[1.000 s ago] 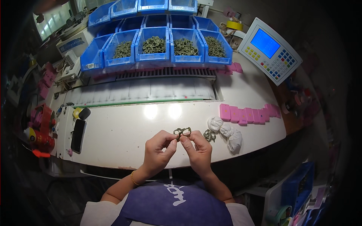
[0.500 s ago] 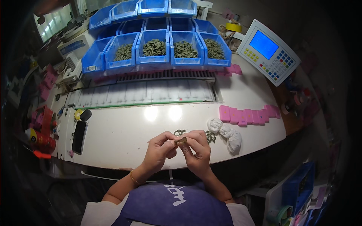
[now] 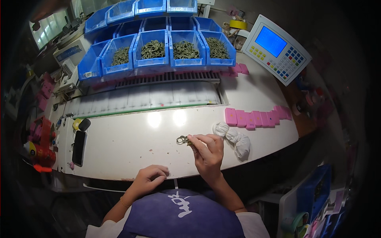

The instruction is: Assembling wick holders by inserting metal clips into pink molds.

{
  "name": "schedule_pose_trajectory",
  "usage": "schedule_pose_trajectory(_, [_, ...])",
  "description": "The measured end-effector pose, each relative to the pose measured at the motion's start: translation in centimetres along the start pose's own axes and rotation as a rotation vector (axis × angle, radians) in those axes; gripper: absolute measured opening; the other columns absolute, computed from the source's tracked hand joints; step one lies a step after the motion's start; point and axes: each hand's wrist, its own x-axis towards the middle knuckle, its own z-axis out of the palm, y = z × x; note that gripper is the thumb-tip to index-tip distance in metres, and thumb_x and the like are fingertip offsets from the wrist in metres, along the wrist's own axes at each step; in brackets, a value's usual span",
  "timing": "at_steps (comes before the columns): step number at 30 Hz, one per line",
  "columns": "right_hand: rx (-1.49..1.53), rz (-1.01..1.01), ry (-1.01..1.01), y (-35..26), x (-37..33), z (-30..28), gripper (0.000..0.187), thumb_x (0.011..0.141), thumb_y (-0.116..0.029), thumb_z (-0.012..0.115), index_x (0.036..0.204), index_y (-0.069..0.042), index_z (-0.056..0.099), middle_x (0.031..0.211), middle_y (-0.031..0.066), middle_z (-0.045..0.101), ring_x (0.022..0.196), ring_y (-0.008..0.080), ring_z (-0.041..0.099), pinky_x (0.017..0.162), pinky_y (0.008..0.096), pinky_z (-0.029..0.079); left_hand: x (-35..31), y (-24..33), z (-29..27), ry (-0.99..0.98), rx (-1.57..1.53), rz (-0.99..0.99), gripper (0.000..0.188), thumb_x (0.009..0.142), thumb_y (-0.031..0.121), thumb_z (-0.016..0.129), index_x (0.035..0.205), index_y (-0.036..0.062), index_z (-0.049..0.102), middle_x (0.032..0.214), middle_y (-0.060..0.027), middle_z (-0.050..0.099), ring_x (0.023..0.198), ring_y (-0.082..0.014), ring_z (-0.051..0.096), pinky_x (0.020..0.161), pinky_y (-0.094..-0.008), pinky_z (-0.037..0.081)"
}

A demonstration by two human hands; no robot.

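- Evidently, a greenish ring-shaped piece (image 3: 181, 140) is pinched by the fingertips of the right hand (image 3: 209, 154), over the white surface (image 3: 123, 142).
- The left hand (image 3: 150, 177) is rested at the front edge, fingers loosely curled; whether anything is gripped cannot be told.
- White lettering (image 3: 183, 208) is printed across the purple apron (image 3: 154, 218).
- Key markings on the control panel (image 3: 262, 52) are too small.

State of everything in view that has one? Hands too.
Left hand: loosely curled, at table edge
Right hand: fingertips at ring pieces, firmness of grip unclear
Green ring pieces: at right fingertips
Phone: lying flat, screen dark
Panel screen: lit blue
White cloth: bunched, twisted
Pink blocks: uneven row
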Motion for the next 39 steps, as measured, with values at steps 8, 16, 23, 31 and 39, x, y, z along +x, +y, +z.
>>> schedule_pose_trajectory(8, [-0.009, 0.167, -0.027, 1.2, -0.4, -0.1, 0.020, 0.079, -0.006, 0.075, 0.098, -0.007, 0.072, 0.099, 0.0046, 0.065, 0.091, 0.0255, 0.057, 0.081, 0.0393, 0.042, -3.1, 2.1, -2.3, -0.234, 0.135, -0.313, 0.013, 0.088, 0.012, 0.063, 0.093, 0.0024, 0.070, 0.089, -0.0114, 0.072, 0.082, -0.0233, 0.069, 0.077, -0.0324, 0.053])
schedule_pose_trajectory(16, [-0.390, 0.278, -0.301, 5.0, -2.3, -0.2, 0.021, 0.084, -0.020, 0.072, 0.101, -0.007, 0.069, 0.107, 0.0073, 0.061, 0.102, 0.0278, 0.052, 0.090, 0.0423, 0.040, -3.0, 3.3, -1.6, -0.230, 0.476, -0.262, 0.017, 0.092, 0.019, 0.064, 0.090, 0.0029, 0.064, 0.084, -0.0141, 0.069, 0.078, -0.0312, 0.067, 0.069, -0.0388, 0.052])
schedule_pose_trajectory(23, [-0.204, 0.074, -0.517, 4.3, -2.1, 4.7, 0.025, 0.084, -0.014, 0.071, 0.108, -0.006, 0.070, 0.099, 0.0064, 0.064, 0.098, 0.0290, 0.055, 0.086, 0.0407, 0.044, -2.6, 2.8, -1.4, -0.172, 0.344, -0.254, 0.015, 0.095, 0.016, 0.062, 0.093, 0.0013, 0.062, 0.081, -0.0170, 0.068, 0.073, -0.0322, 0.067, 0.068, -0.0362, 0.051])
schedule_pose_trajectory(31, [1.133, 0.958, -0.444, 1.3, -0.7, 3.3, 0.028, 0.099, -0.023, 0.064, 0.111, 0.001, 0.069, 0.105, 0.0058, 0.072, 0.095, 0.0074, 0.061, 0.085, 0.0252, 0.044, 2.4, 3.1, -1.7, 0.011, -0.253, -0.290, 0.029, 0.106, 0.020, 0.046, 0.103, -0.0037, 0.062, 0.093, -0.0111, 0.070, 0.076, -0.0158, 0.069, 0.071, -0.0286, 0.055])
schedule_pose_trajectory(39, [1.389, 1.008, -0.307, -0.3, -1.3, 2.2, 0.024, 0.100, -0.017, 0.060, 0.113, 0.002, 0.068, 0.108, 0.0090, 0.070, 0.095, 0.0131, 0.061, 0.090, 0.0289, 0.047, 5.9, 5.3, 0.3, 0.032, -0.475, -0.203, 0.035, 0.106, 0.022, 0.047, 0.127, -0.0038, 0.059, 0.106, -0.0105, 0.068, 0.079, -0.0133, 0.068, 0.069, -0.0254, 0.055])
